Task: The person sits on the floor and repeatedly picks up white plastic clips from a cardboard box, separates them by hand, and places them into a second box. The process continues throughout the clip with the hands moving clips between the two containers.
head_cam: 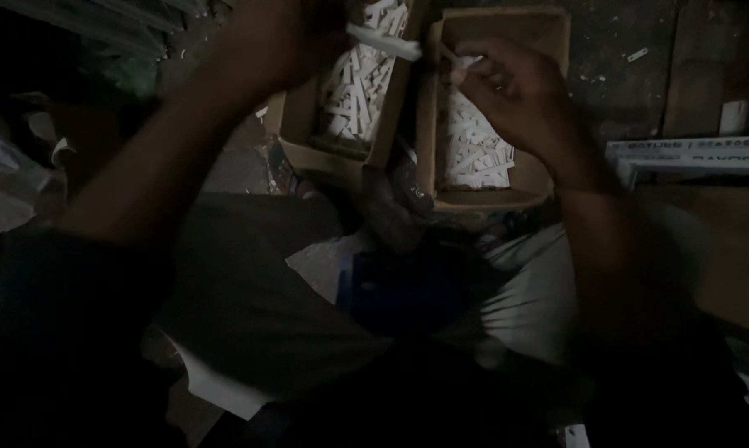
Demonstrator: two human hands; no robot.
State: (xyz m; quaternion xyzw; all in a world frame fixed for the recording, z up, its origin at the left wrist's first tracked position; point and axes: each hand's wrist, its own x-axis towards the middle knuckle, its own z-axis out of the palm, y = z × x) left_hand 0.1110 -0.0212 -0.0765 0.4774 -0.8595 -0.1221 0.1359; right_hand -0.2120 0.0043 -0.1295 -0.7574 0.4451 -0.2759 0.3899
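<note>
The left hand (279, 37) grips one end of a white stick (383, 41), fingers clamped, above the left cardboard box (295, 137) of white pieces. The right hand (515, 91), fingers pinched on a small white piece (465, 65), hovers over the right box (428, 108).

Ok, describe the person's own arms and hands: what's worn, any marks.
Both forearms are bare; no sleeves reach them. The left hand and right hand wear no gloves. No watch or bracelet shows at either wrist. The picture is dim and blurred, so rings or small marks can't be made out.
</note>
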